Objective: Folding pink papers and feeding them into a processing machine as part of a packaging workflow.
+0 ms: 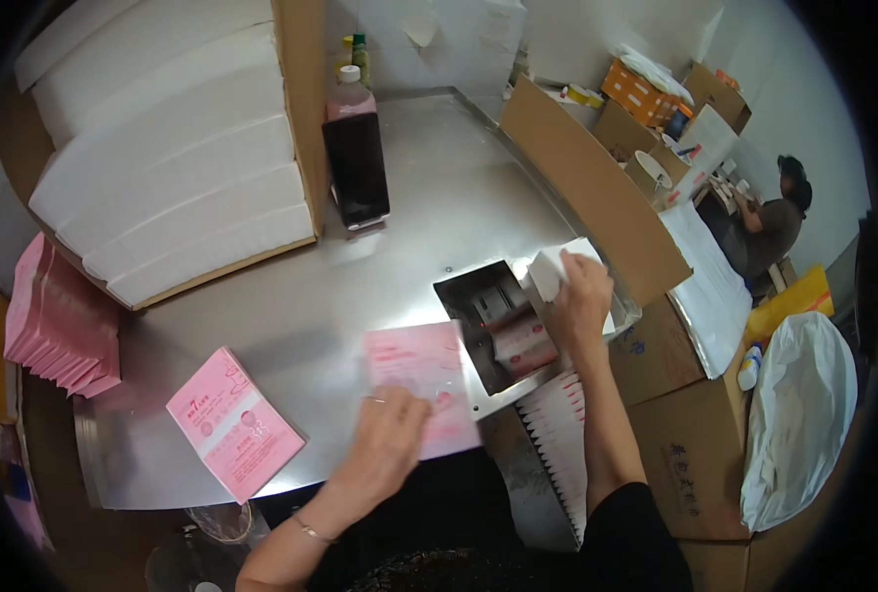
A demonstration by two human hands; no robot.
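My left hand [388, 439] is closed on the edge of a pink printed packet [414, 353], blurred by motion, just left of a rectangular opening [471, 296] in the metal tabletop. Inside that opening lies a pink-and-white printed piece [526, 345]. At the opening's right edge, my right hand [585, 296] grips a white block-like bundle [548, 274] from above. A neat stack of pink printed packets [234, 422] rests on the table to the left of my left hand. Below the opening, a row of white pieces with pink edges [555, 444] sits in a metal chute.
An open carton of white bundles [173, 168] stands at the back left, beside pink packets [59, 321]. A dark phone [356, 170] leans on a bottle [350, 94]. Cartons [681, 444] and a white plastic bag [799, 424] are at right. Another person [772, 222] sits farther back.
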